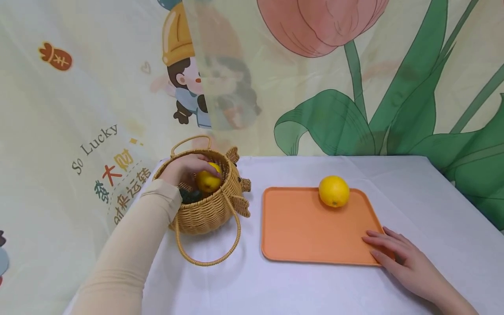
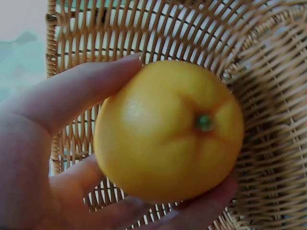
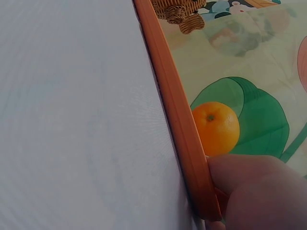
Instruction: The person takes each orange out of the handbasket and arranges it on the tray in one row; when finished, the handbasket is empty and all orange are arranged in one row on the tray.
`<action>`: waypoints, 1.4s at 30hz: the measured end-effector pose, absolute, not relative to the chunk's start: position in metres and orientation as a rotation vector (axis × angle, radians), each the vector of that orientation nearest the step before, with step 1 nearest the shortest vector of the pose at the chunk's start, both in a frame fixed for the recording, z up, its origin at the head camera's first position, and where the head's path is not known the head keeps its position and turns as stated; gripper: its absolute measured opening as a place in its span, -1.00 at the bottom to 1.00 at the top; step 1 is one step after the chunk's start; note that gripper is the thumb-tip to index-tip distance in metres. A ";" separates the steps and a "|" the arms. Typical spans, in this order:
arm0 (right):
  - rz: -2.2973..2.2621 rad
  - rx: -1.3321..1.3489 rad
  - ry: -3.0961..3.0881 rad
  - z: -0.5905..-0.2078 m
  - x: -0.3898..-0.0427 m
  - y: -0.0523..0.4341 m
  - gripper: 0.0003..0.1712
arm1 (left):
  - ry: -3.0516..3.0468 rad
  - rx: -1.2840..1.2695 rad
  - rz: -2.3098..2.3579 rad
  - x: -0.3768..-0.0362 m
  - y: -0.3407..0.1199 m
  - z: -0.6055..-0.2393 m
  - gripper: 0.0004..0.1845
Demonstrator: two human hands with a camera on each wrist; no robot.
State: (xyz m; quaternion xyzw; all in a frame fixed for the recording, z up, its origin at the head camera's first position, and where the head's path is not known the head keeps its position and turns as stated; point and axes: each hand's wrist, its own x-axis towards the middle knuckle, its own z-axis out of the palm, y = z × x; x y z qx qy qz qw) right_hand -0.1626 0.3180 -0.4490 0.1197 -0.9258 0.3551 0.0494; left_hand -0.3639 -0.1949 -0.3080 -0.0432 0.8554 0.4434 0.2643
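Note:
My left hand (image 1: 189, 168) reaches into a wicker basket (image 1: 206, 216) and grips a yellow-orange orange (image 1: 208, 178), thumb on one side and fingers on the other. In the left wrist view this orange (image 2: 168, 134) shows its green stem end against the woven wall. Dark green items (image 1: 190, 195) lie beside it in the basket, partly hidden. My right hand (image 1: 405, 258) rests over the right edge of an orange tray (image 1: 311, 227), its fingers loosely extended across the rim. A second orange (image 1: 334, 191) sits at the tray's far edge, right of its middle.
The basket has an animal snout (image 1: 246, 185) and ears facing the tray. One looped handle (image 1: 208, 264) hangs down toward the front; another stands at the back. A white cloth (image 1: 244, 286) covers the table, and a printed curtain (image 1: 252, 78) hangs behind it.

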 end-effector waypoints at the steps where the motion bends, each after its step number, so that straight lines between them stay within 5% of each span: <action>1: 1.080 0.365 -2.819 -0.449 -0.163 0.318 -0.62 | 2.304 -0.124 1.221 -0.364 -0.195 -0.305 -0.14; 13: 1.076 0.367 -2.822 -0.450 -0.168 0.311 -0.65 | 2.296 -0.100 1.248 -0.358 -0.204 -0.281 -0.09; 25: 1.068 0.363 -2.826 -0.449 -0.163 0.315 -0.63 | 2.239 -0.038 1.329 -0.354 -0.194 -0.263 -0.39; 35: 1.081 0.363 -2.827 -0.450 -0.162 0.316 -0.63 | 2.232 -0.047 1.458 -0.345 -0.192 -0.250 -0.20; 42: 1.083 0.365 -2.815 -0.450 -0.161 0.316 -0.64 | 2.165 0.038 1.574 -0.341 -0.187 -0.240 -0.37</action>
